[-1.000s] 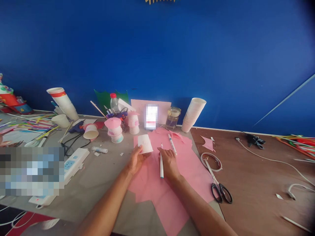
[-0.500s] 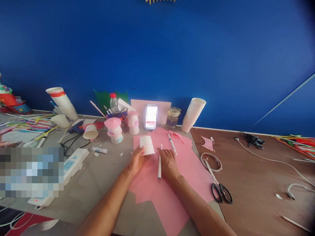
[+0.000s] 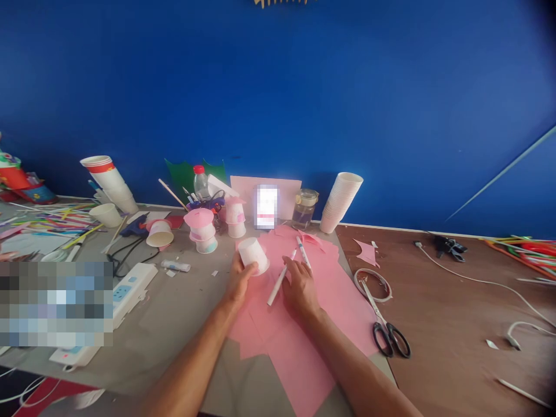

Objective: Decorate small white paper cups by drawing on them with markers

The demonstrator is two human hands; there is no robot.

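Note:
A white paper cup [image 3: 253,255] is upside down in my left hand [image 3: 238,284]. My thumb presses its side near the rim, and the other fingers are partly hidden behind it. My right hand [image 3: 300,286] is low over the pink paper [image 3: 299,353], fingers curled at a white marker [image 3: 277,286] that slants beneath the fingertips. A second marker [image 3: 303,250] lies just beyond that hand.
Two decorated cup figures [image 3: 202,229] and a lit phone [image 3: 266,207] stand behind the paper. Scissors [image 3: 384,330] and a tape roll [image 3: 372,285] lie at right. A cup stack [image 3: 341,202] leans near the blue wall; a power strip [image 3: 130,289] is at left.
My left hand has tipped the cup leftward, so its base now shows toward the upper left. The marker at my right hand has swung from nearly upright to a slant.

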